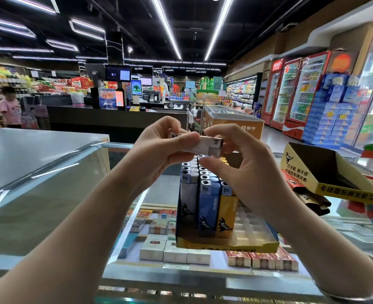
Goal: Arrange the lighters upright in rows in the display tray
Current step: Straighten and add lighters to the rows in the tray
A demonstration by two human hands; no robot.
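Observation:
The yellow display tray [229, 246] stands on a glass counter, holding upright lighters in rows: a white row [188, 194], a blue row [207, 200] and a yellow one [227, 207]. The tray's right part shows bare slots. Above the tray, my left hand [159, 148] grips a small bundle of white lighters [205, 145] lying sideways. My right hand [244, 163] pinches the bundle's right end with fingertips, thumb below it. How many lighters are in the bundle is hidden by my fingers.
An open yellow-and-black carton [325, 172] sits tilted at the right on the counter, with coloured packs beneath it. Cigarette packs [174, 253] lie under the glass. A grey counter [27, 150] is at the left; a person in pink stands far left.

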